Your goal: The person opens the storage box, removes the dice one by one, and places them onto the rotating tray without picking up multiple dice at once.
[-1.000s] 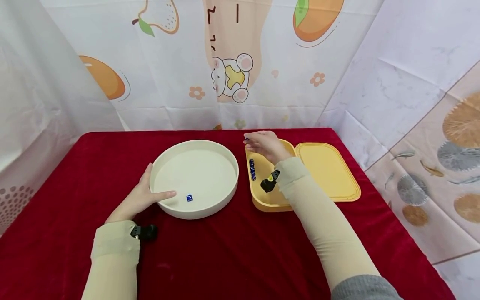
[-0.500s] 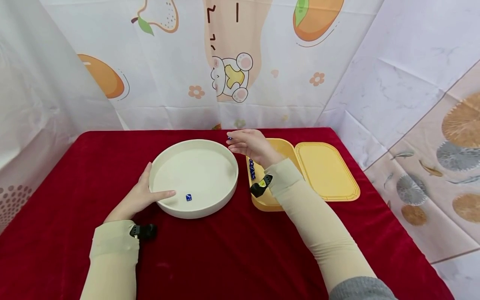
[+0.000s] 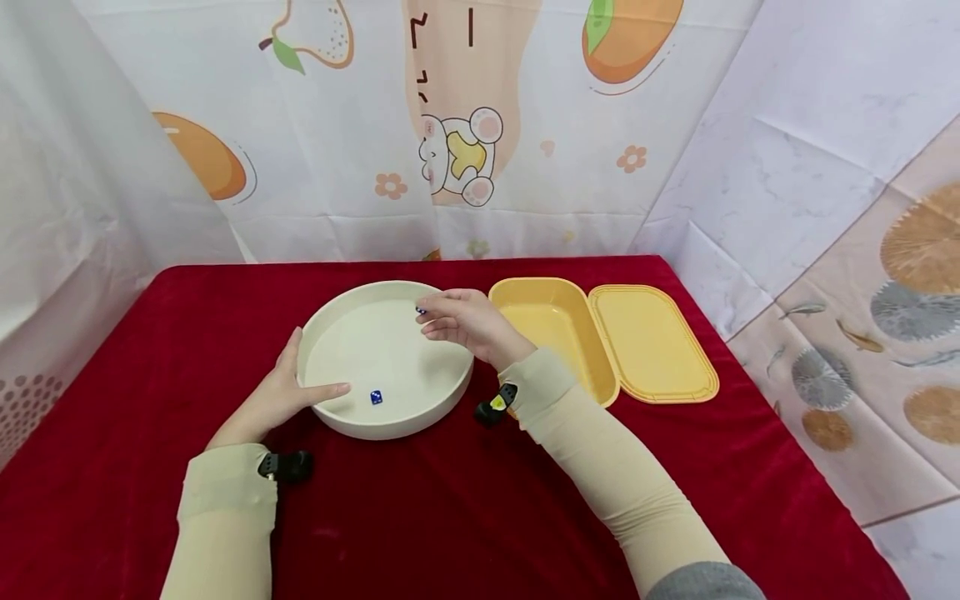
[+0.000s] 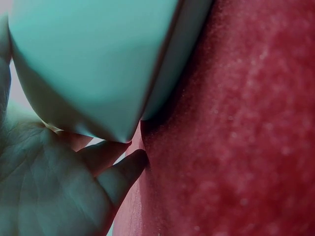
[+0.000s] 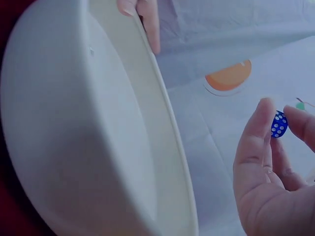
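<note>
A blue die with white pips (image 5: 279,124) is pinched between the thumb and fingertips of my right hand (image 3: 468,321), raised over the right side of a round off-white tray (image 3: 367,358). Another blue die (image 3: 376,397) lies on the tray floor near its front edge. At the tray's left, my left hand (image 3: 270,400) holds the side, its thumb over the front rim and fingers along the outside. In the left wrist view, fingers reach to the tray's bottom edge, close to the red cloth.
To the right stands a yellow box (image 3: 600,367), partly covered by my right forearm. Its yellow lid (image 3: 656,342) lies flat beside it. A red cloth (image 3: 420,517) covers the table, and printed curtains (image 3: 315,142) hang behind and at the sides.
My right hand has moved left and slightly down from the yellow box to over the tray, carrying the die. The row of blue dice in the box is now hidden. The left hand stays put.
</note>
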Available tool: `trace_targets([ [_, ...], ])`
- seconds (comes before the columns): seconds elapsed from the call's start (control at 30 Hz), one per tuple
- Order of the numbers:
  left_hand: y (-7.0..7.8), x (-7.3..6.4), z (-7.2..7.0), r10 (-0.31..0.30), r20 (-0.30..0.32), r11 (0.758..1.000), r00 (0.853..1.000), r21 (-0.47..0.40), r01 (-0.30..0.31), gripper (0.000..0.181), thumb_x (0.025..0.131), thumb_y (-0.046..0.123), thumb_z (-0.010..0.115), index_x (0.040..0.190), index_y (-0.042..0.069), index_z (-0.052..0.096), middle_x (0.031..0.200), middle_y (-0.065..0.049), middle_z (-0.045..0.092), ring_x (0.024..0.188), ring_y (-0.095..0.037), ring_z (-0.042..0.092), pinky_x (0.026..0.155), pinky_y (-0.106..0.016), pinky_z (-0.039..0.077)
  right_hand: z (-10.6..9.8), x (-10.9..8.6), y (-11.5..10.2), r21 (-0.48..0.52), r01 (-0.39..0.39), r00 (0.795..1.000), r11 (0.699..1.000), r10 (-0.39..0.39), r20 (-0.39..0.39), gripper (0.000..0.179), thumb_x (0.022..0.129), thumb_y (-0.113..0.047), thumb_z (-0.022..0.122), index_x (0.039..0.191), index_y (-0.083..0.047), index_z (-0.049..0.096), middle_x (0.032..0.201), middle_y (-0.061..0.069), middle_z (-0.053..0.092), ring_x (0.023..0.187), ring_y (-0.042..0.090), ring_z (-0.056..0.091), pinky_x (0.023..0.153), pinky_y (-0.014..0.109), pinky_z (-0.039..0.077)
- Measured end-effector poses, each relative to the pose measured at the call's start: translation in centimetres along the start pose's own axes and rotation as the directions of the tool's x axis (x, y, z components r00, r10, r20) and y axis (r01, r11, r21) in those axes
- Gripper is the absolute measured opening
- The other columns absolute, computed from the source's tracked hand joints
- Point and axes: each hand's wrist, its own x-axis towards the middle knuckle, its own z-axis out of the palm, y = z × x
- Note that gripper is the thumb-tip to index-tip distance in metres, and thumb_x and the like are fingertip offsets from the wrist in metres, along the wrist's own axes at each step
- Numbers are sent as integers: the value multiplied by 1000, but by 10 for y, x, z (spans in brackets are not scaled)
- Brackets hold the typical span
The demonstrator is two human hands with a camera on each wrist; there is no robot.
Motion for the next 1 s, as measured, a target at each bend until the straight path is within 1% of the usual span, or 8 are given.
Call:
trace_targets([
  [0.13,-1,-1,0,-7,0,1000,1000,4,7,129,82,47,77,154,17,-25,165,-17,-18,152,-45,-5,116,-71,10,6,0,10,-8,-8,1000,1000,8,14,24,97,-9,62,116,6,64,79,5,69,62,11,66,63,21,59],
  [0.3,0,0,0,-9,-4,1000,1000,5,9,129,82,47,78,155,17,-25,165,-18,-16,151,-45,-2,116,-71,13,10,4,22,-24,-32,999,999,32,20,32,97,-10,62,123,9,61,80,5,69,63,10,66,63,20,59],
  [0.47,0,1,0,-11,-5,1000,1000,10,11,127,83,45,76,155,16,-25,165,-20,-15,151,-46,0,116,-70,14,14,7,31,-67,-51,997,996,55,47,39,98,-11,62,129,12,57,80,3,68,63,9,66,63,19,58],
  [0.53,1,1,1,-13,-5,1000,1000,14,13,127,83,46,76,155,16,-25,165,-20,-15,151,-46,0,116,-70,15,16,8,34,-88,-54,997,995,59,54,39,97,-12,62,128,12,58,80,3,68,63,9,65,63,19,58],
  [0.77,0,1,1,0,-9,1000,1000,12,0,128,83,44,77,155,13,-24,165,-20,-13,151,-46,0,117,-69,15,20,10,40,-145,-75,995,987,83,52,29,94,-11,66,117,7,65,83,6,68,63,11,65,62,20,58],
  [0.93,0,1,0,-14,0,1000,1000,8,14,128,83,46,76,154,16,-26,164,-21,-15,151,-46,-1,116,-70,14,24,12,45,-171,-84,994,982,93,48,28,93,-9,67,116,7,65,85,9,69,62,10,65,61,20,58],
  [1.0,0,1,1,-15,2,1000,1000,5,15,128,83,46,76,154,16,-26,165,-20,-15,151,-46,-1,116,-70,14,25,12,47,-198,-85,994,976,96,51,28,94,-8,66,117,7,65,85,9,68,61,11,64,60,20,57],
])
